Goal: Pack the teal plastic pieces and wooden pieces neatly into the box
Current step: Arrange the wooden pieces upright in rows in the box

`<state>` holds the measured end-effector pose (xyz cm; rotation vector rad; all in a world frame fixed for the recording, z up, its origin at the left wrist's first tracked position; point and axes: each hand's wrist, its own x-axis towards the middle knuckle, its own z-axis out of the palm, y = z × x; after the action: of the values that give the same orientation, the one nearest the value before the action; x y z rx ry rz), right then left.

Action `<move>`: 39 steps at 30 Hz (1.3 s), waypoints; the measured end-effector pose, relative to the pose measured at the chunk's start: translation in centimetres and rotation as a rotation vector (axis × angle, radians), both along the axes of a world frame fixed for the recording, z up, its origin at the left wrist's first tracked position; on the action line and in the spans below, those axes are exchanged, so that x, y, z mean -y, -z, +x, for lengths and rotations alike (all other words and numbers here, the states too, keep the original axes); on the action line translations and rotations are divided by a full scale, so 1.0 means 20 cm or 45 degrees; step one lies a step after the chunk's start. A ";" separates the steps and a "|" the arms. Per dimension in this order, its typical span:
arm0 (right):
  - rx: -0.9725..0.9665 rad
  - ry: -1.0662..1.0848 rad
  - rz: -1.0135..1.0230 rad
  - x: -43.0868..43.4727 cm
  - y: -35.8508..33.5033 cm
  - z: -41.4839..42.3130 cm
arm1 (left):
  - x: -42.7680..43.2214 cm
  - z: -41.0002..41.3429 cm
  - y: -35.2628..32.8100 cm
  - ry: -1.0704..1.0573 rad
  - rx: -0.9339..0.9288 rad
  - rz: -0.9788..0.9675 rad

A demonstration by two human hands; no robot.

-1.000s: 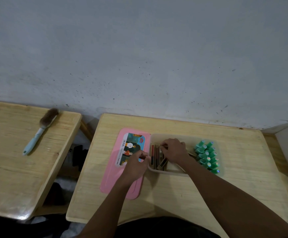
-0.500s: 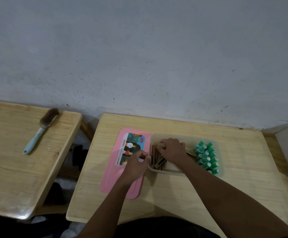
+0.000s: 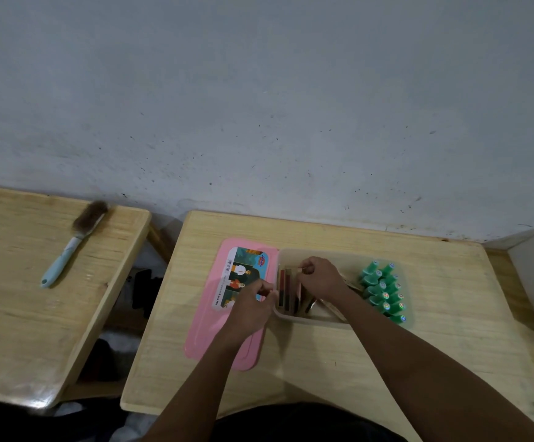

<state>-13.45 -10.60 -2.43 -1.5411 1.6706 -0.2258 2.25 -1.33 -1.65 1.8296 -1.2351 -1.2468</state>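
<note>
evidently my left hand (image 3: 250,306) steadies the box (image 3: 311,319) by its rim; my right hand (image 3: 321,279) pinches wooden pieces (image 3: 286,292) upright.

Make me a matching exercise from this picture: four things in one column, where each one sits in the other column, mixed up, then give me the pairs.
Things
1. brush
2. pink lid
3. teal pieces
4. wooden pieces

Places
A. right end of the box
B. left end of the box, under the right hand
C. on the left table
D. flat on the desk, left of the box

Pairs: 1-C, 2-D, 3-A, 4-B
</note>
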 end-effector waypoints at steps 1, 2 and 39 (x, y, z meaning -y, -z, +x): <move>0.056 0.039 0.018 0.00 0.00 0.00 | 0.00 0.00 0.00 -0.001 0.002 0.003; 0.081 0.059 0.025 0.00 0.00 -0.01 | 0.00 0.00 0.00 -0.002 0.003 0.003; -0.960 -0.314 -0.250 -0.23 -0.05 0.05 | -0.01 -0.02 0.00 -0.037 0.007 -0.038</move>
<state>-12.51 -6.05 -1.38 -2.1275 2.0247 0.3830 1.88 -1.20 -1.66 1.8247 -1.2194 -1.2024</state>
